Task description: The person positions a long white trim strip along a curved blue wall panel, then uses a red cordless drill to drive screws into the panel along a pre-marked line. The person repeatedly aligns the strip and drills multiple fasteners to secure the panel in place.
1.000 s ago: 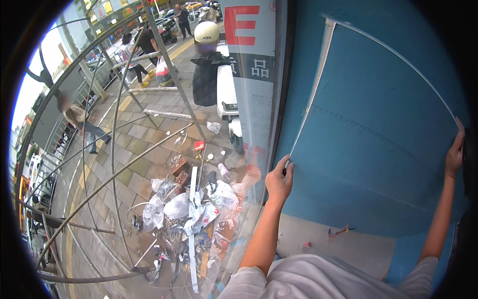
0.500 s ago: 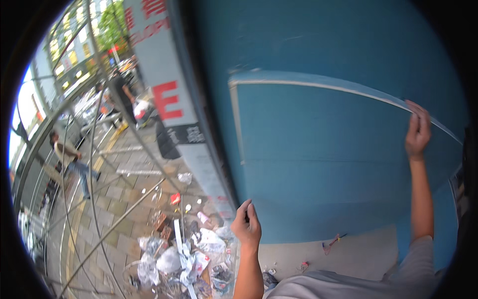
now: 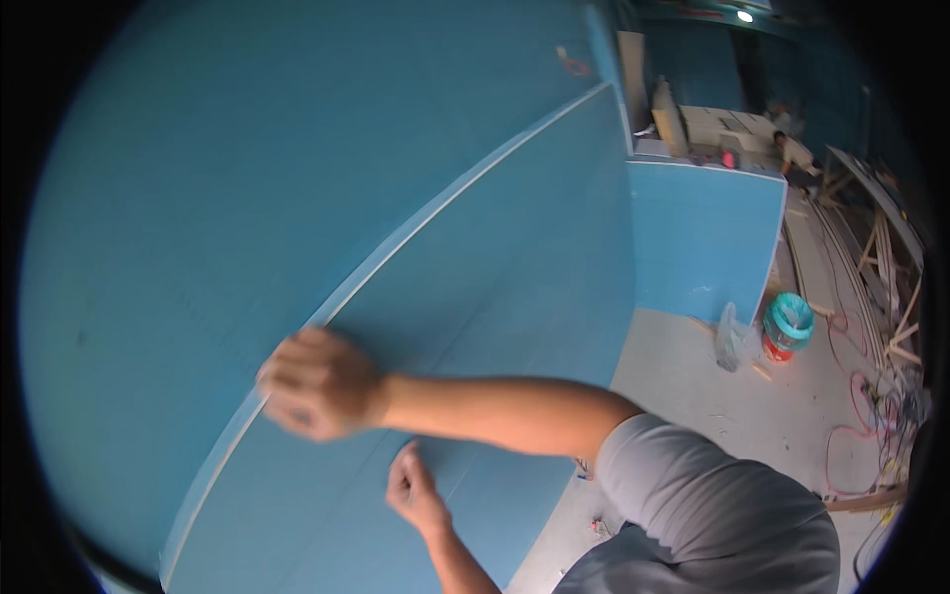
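Note:
A blue wall panel [image 3: 534,238] stands in front of me, its top edge finished with a pale strip [image 3: 435,208]. My right hand [image 3: 322,384], blurred by motion, lies across that strip near its lower left part. Its fingers are curled, and what they close on, if anything, is hidden. Below it, my left hand [image 3: 416,490] is raised in front of the panel face with thumb and fingers drawn together; anything between them is too small to make out.
A low blue partition [image 3: 703,233] stands at the right, with stacked boards beyond. On the floor are a bucket [image 3: 789,322] with a teal liner, a clear plastic bag [image 3: 732,342] and tangled cables [image 3: 891,406]. A person [image 3: 795,156] crouches farther back near a trestle table [image 3: 876,213].
My view has swung right, from the street side and its rubbish to the room interior. My right hand, previously at the strip's right part, now appears at its lower left in view.

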The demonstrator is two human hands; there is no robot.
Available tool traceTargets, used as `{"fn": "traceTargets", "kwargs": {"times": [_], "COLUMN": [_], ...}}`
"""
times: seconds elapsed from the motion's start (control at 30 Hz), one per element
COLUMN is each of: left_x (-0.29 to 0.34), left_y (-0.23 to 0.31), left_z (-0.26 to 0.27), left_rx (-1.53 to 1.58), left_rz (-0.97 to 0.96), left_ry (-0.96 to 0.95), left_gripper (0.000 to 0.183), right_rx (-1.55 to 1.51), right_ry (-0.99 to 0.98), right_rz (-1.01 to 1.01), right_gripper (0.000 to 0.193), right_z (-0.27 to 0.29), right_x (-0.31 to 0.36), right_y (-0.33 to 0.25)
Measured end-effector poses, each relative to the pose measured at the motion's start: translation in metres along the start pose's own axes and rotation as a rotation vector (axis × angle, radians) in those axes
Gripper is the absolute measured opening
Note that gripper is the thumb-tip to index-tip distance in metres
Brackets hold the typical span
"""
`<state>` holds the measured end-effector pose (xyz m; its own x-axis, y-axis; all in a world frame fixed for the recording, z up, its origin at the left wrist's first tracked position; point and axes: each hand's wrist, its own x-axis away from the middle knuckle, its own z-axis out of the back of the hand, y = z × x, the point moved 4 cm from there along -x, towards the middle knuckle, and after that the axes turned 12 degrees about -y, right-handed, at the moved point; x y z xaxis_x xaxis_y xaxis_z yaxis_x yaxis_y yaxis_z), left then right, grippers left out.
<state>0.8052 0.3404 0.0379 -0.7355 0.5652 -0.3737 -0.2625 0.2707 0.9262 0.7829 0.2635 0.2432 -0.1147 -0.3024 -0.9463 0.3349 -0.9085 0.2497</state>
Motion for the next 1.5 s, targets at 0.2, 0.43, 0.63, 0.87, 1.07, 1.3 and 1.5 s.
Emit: {"fn": "traceTargets", "kwargs": {"times": [0.2,0.43,0.63,0.87,1.07,1.3,1.5], "left_x": [0.005,0.016,0.016,-0.042,-0.149,-0.22,-0.231], "left_y": [-0.038,0.0,0.017,0.022,-0.026,-0.046,-0.051], "left_z": [0.002,-0.047,-0.12,-0.307,-0.567,-0.712,-0.733], "left_rx": [0.04,-0.062,0.126,-0.796,-0.505,-0.992,-1.227], "left_rz": [-0.146,-0.154,-0.184,-0.326,-0.902,-1.198,-0.994], "left_ry": [0.239,0.387,0.672,0.732,0.353,0.662,0.908], "left_gripper": [0.021,0.036,0.027,0.034,0.024,0.025,0.025], "right_rx": [-0.017,0.329,0.378,0.231,0.117,-0.176,0.049], "right_ry": [-0.035,-0.186,-0.498,-0.46,-0.593,-0.618,-0.067], "right_rz": [0.099,-0.825,-1.035,-0.853,-0.499,-0.003,-0.29], "right_gripper": [0.045,0.08,0.099,0.096,0.078,0.025,0.025], "right_z": [0.09,0.308,0.385,0.386,0.409,0.475,0.627], "right_x": [0.044,0.242,0.343,0.368,0.397,0.425,0.405], "right_y": [0.071,0.291,0.401,0.424,0.451,0.535,0.743]}}
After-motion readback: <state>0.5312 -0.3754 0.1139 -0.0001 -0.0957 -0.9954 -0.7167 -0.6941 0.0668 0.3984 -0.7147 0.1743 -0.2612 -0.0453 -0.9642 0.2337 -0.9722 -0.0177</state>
